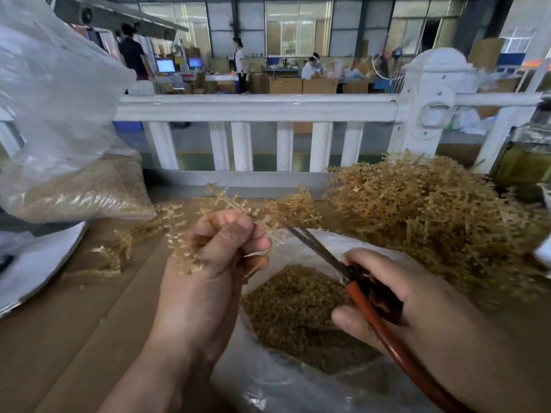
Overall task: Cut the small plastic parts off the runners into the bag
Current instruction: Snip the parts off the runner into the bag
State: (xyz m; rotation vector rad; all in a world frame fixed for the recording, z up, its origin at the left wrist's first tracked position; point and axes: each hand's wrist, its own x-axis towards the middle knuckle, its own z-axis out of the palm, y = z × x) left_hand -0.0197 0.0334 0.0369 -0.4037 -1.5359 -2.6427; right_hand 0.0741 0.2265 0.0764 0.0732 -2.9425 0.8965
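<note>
Workshop bench covered in brown cardboard (74,323). At 9 o'clock, the left hand (205,272) clenches pale tan, branching runners (226,204); at centre, an open clear bag (298,391) of tan cut parts (292,311); at 4 o'clock, the right hand (396,308) grips orange-handled scissors (343,269), blades meeting the runners.

L hand (214,263) pinches runner (238,210) over open bag (298,383); R hand (396,296) w/ scissors (322,257) (blades slightly apart).

The scene is lit softly by daylight from the far windows (298,28). Strong wide-angle bending is seen at the edges, and the foreground is rendered dim and slightly blurred.
</note>
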